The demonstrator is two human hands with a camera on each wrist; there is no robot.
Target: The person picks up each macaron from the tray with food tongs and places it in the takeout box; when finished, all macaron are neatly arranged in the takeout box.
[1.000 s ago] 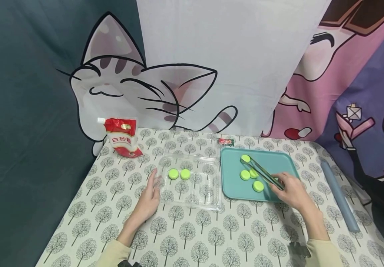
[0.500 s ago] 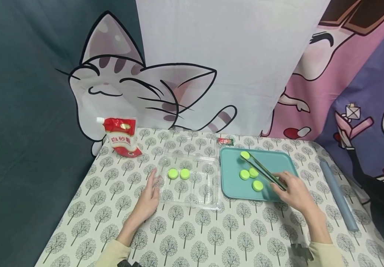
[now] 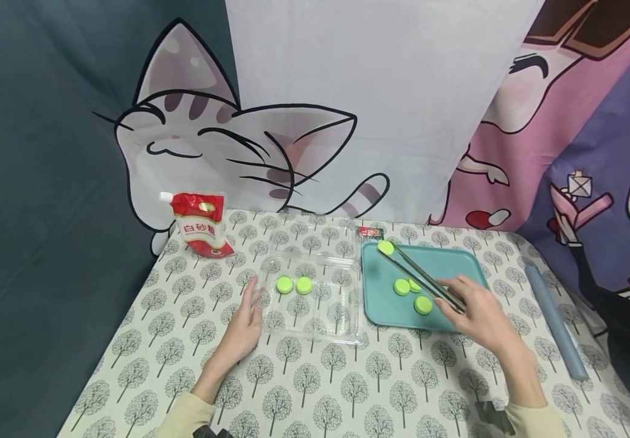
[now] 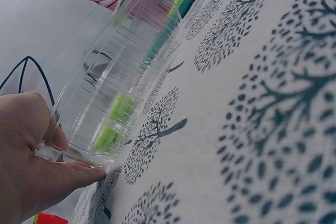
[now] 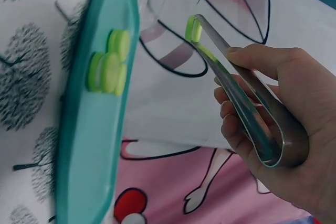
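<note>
My right hand [image 3: 479, 313] grips metal tongs [image 3: 424, 279], its thumb along one arm in the right wrist view. Between the tong tips a green macaron [image 3: 385, 247] is held above the tray in that view. Several more macarons [image 3: 422, 305] lie on the teal tray [image 3: 457, 267]. My left hand [image 3: 245, 328] holds the left edge of a clear plastic box [image 3: 320, 334]; the left wrist view shows thumb and fingers on either side of its wall [image 4: 86, 114]. Two green macarons [image 3: 294, 285] sit side by side in the box's back left. Its lid [image 3: 315, 236] lies folded back.
A red and white spouted pouch [image 3: 200, 225] stands at the back left. Behind the tray lies a small red and green packet [image 3: 371, 233]. A grey-blue bar [image 3: 556, 322] lies along the table's right side. Printed curtains hang behind the table.
The tongs have lifted one macaron off the tray and carried it leftward and back, to the tray's back left corner. My left hand has stayed on the box.
</note>
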